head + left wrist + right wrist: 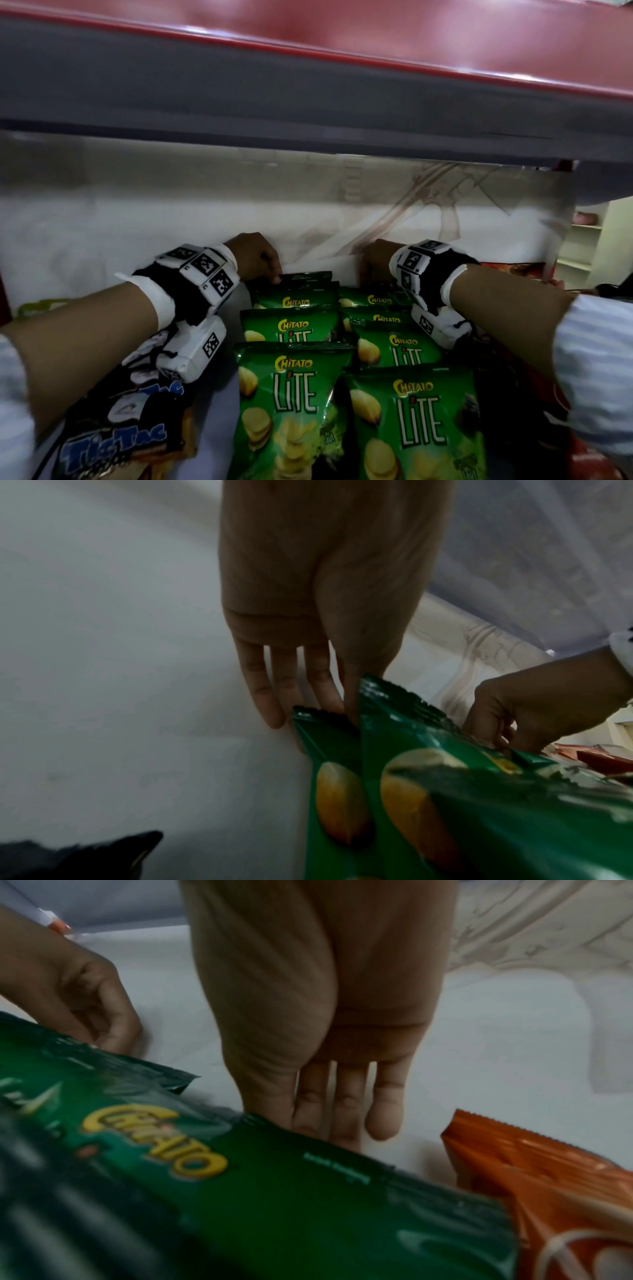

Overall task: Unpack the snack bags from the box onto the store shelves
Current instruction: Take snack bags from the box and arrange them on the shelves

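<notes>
Green Chitato Lite bags (294, 394) stand in two rows running back along the white shelf (219, 411). Both hands reach to the back of the rows, by the rear wall. My left hand (255, 257) points down with straight fingers (274, 696) at the top of the left row's rearmost bags (329, 750), the index finger slipped between two of them. My right hand (375, 262) also has straight fingers (383, 1110), tucked behind the top edge of the right row's rear bag (274, 1191). Neither thumb shows clearly.
A dark Tic Tac bag (120, 435) stands left of the green rows, under my left forearm. Orange-red bags (534, 1177) stand to the right of them. The grey and red upper shelf (308, 102) hangs low overhead. The white rear wall (137, 222) is just beyond the hands.
</notes>
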`<state>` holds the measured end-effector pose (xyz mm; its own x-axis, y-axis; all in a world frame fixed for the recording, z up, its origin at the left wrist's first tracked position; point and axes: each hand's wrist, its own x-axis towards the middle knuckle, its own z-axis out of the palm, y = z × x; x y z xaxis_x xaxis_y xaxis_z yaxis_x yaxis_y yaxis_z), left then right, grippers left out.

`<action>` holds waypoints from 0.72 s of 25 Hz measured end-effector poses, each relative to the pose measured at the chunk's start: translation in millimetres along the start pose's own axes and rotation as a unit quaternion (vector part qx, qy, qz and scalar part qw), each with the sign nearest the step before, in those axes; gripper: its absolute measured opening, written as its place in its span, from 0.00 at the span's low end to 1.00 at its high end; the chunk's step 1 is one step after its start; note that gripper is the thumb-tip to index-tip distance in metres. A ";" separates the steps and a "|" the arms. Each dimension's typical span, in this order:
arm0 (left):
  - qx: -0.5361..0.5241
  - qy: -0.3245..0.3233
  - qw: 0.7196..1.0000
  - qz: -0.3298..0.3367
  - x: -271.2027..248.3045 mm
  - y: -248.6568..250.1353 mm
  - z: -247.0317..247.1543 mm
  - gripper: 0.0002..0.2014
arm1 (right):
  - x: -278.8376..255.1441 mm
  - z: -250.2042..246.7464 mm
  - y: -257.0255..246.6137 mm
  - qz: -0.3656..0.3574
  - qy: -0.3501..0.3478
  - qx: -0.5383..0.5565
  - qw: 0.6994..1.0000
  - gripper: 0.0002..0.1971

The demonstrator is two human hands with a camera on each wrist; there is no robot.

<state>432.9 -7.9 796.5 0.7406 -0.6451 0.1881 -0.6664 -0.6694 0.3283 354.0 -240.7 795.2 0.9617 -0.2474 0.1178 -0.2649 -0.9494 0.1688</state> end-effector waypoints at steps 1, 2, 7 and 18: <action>0.005 0.010 1.000 0.000 -0.6 0.9 -0.3 0.04 | 1.6 -0.5 1.4 -0.010 0.028 0.017 0.999 0.14; 0.013 0.021 1.000 0.000 -0.9 1.7 -1.1 0.04 | 1.9 -3.0 3.1 -0.004 0.031 0.033 0.999 0.13; 0.043 0.028 0.999 -0.004 -1.5 3.9 0.1 0.04 | -9.0 -7.3 2.8 -0.042 0.028 0.053 0.997 0.07; 0.046 0.071 0.996 0.022 -14.7 11.1 -7.3 0.09 | -25.3 -21.1 7.7 -0.059 0.012 0.122 0.991 0.11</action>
<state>415.3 -3.1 804.1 0.7112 -0.6197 0.3319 -0.6982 -0.6773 0.2318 326.2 -237.7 814.1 0.9822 -0.1310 0.1345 -0.1240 -0.9905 -0.0590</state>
